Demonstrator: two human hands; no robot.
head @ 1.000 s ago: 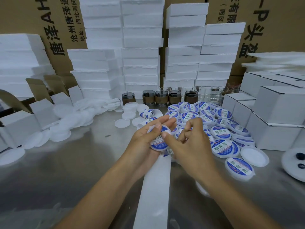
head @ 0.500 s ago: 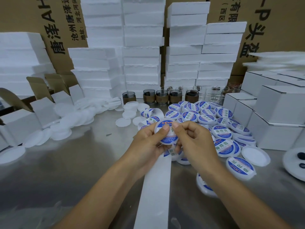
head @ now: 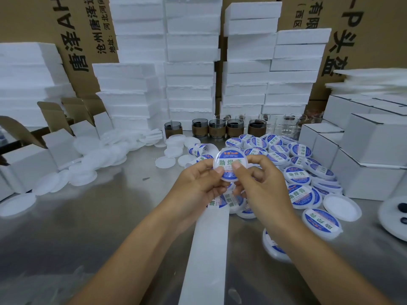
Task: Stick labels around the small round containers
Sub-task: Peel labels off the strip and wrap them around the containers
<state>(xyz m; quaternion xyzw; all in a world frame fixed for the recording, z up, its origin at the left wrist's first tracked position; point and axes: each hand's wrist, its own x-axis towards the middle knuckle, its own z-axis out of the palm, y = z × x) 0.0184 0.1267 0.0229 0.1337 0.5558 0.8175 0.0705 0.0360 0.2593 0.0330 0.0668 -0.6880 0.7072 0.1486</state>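
A small round white container [head: 229,158] with a blue, white and green label on its face is held upright above the metal table [head: 99,227]. My left hand [head: 198,183] grips its left edge, thumb on the face. My right hand [head: 259,183] pinches its right edge, thumb pressed on the label. Below my hands a long white backing strip [head: 208,249] runs toward me, with labels [head: 217,202] at its far end. Several labelled containers [head: 297,175] lie piled to the right.
Plain white lids [head: 88,164] are scattered at left, beside open cartons [head: 28,159]. White boxes [head: 363,150] stand at right. Foam slabs [head: 189,62] are stacked behind, with dark cups [head: 217,128] in front of them. A white plate [head: 394,216] sits at the right edge.
Both hands have raised the container and turned its labelled face toward me. My right thumb has moved onto the label.
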